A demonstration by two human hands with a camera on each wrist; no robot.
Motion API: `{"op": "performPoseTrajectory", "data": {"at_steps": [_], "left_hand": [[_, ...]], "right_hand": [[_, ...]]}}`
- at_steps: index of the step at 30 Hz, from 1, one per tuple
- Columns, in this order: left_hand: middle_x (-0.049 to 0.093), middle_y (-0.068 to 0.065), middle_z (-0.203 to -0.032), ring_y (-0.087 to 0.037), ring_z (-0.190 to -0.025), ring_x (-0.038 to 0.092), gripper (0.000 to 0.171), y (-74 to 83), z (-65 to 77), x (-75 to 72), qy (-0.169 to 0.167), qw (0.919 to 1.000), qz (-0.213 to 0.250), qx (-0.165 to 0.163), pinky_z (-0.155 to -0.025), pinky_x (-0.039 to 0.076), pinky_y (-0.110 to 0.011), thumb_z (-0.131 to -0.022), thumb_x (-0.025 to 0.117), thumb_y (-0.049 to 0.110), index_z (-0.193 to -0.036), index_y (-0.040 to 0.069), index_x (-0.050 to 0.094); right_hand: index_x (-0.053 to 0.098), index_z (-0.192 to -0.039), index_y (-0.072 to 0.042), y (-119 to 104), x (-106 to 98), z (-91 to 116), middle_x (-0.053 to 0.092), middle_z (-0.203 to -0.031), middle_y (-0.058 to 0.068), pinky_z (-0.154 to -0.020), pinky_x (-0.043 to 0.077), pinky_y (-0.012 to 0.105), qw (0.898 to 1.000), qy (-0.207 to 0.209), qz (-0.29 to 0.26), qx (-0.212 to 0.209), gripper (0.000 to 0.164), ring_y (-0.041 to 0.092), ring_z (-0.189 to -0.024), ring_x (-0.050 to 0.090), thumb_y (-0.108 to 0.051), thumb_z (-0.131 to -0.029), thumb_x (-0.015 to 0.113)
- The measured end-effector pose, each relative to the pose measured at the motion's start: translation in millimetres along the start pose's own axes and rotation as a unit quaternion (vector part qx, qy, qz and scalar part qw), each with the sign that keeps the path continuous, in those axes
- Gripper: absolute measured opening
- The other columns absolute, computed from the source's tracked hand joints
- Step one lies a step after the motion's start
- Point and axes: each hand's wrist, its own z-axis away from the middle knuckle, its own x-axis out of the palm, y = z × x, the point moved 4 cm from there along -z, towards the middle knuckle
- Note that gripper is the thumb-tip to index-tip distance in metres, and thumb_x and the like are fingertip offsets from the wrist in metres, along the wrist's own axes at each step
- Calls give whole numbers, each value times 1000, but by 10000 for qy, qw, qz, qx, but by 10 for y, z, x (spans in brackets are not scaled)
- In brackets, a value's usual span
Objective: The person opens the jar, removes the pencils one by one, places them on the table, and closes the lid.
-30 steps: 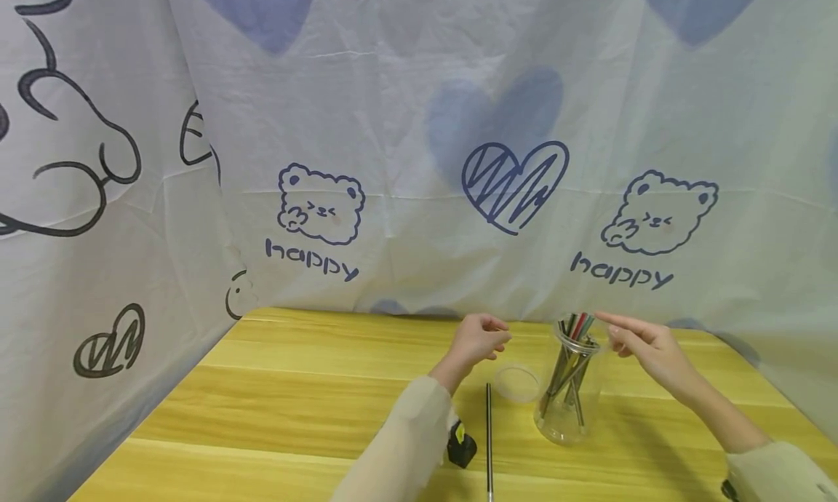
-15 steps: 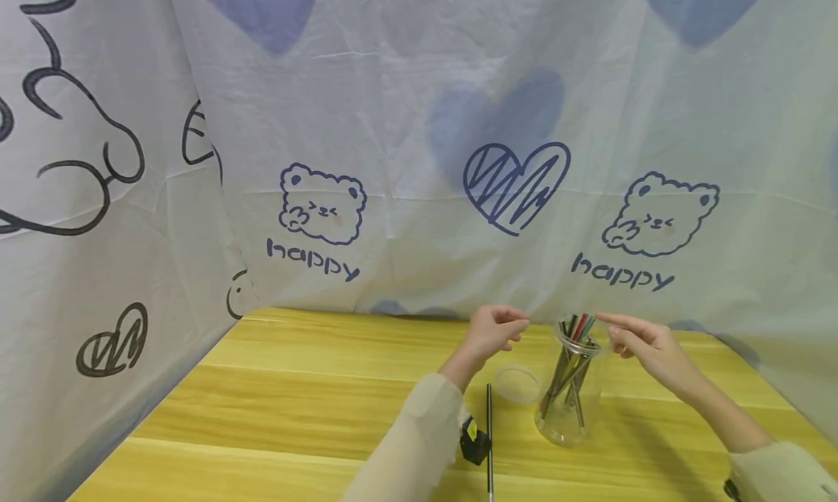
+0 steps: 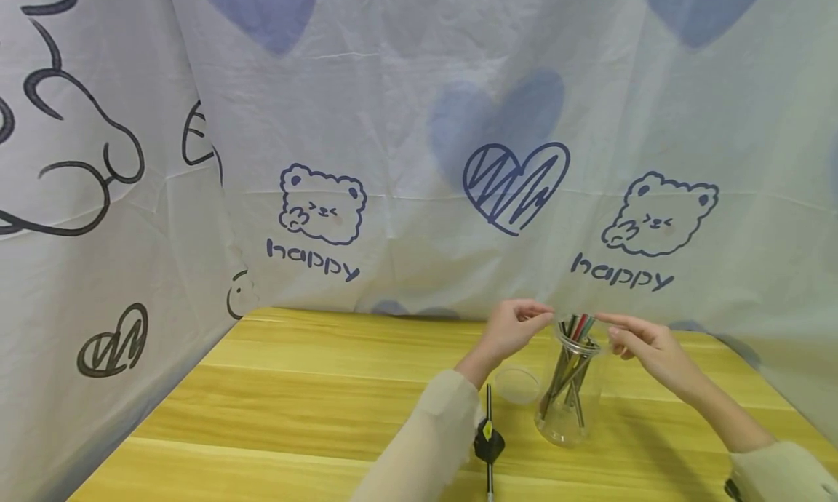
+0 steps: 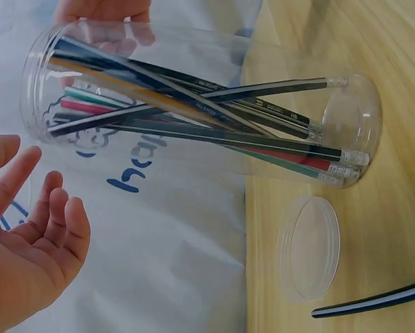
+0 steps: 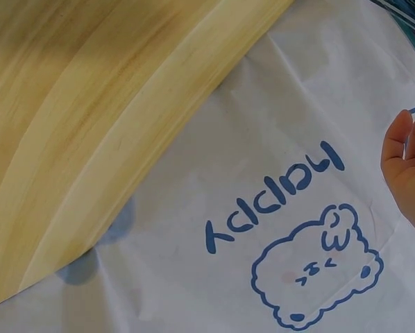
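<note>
A tall clear plastic jar [image 3: 568, 422] stands on the table with several pencils [image 3: 571, 385] leaning inside, mostly dark striped ones, plus red, green and orange. My left hand [image 3: 517, 327] is at the left of its mouth, fingertips close to the rim, fingers loosely bent and holding nothing. On the other side my right hand [image 3: 644, 342] points its index finger at the pencil tops, thumb beside the rim. In the left wrist view the jar [image 4: 214, 166] lies sideways, with right-hand fingers [image 4: 117, 35] behind it. Only part of a hand [image 5: 409, 166] shows at the right wrist view's edge.
A round clear lid [image 3: 517, 385] lies left of the jar on the yellow wooden table [image 3: 275, 393]. One dark striped pencil [image 3: 489, 400] lies nearby, partly covered by the black device at my left wrist. A printed white cloth [image 3: 406, 124] hangs behind the table.
My left hand has moved right, from left of the lid up to the jar's rim, its wrist device now overlapping the loose pencil. My right hand and the jar have stayed put.
</note>
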Motion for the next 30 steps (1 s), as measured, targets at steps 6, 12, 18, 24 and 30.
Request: {"op": "performPoseTrajectory", "data": {"at_steps": [6, 12, 18, 24, 30], "left_hand": [[65, 2, -94, -3, -67, 52, 18, 55, -21, 64, -86, 9987, -489, 123, -54, 44, -18, -86, 60, 17, -97, 6, 69], [65, 2, -95, -4, -68, 54, 18, 85, -42, 82, -47, 9976, -662, 181, -55, 45, -18, -87, 59, 17, -98, 6, 68], [60, 5, -93, -4, -66, 51, 18, 78, -48, 93, -93, 9961, -860, 151, -50, 43, -18, -87, 58, 20, -98, 9, 69], [52, 5, -88, -5, -71, 50, 16, 92, -37, 81, -49, 9944, -1050, 125, -55, 44, -18, -86, 60, 20, -95, 11, 70], [52, 5, -86, -6, -79, 51, 15, 134, -27, 80, -77, 9918, -1264, 172, -61, 44, -17, -85, 61, 19, -92, 10, 71]], "right_hand": [[48, -118, 11, -1, -28, -19, 60, -80, 2, -62, 49, 22, 9998, -45, -183, 103, 31, 10, -70, 55, -8, -94, 44], [47, -117, 12, 14, -69, -45, 61, -81, -2, -61, 49, 23, 9982, -166, -474, 325, 32, 10, -69, 56, -8, -92, 48], [56, -117, -4, 18, -83, -64, 57, -73, 8, -51, 47, 23, 9936, -284, -863, 665, 27, 11, -59, 51, -10, -91, 50], [60, -109, -27, 26, -81, -58, 56, -71, 6, -48, 45, 23, 9847, -417, -1245, 1148, 23, 12, -60, 50, -14, -91, 52], [60, -114, -14, 40, -69, -53, 56, -70, 3, -48, 44, 21, 9733, -516, -1571, 1592, 25, 10, -60, 50, -17, -91, 53]]}}
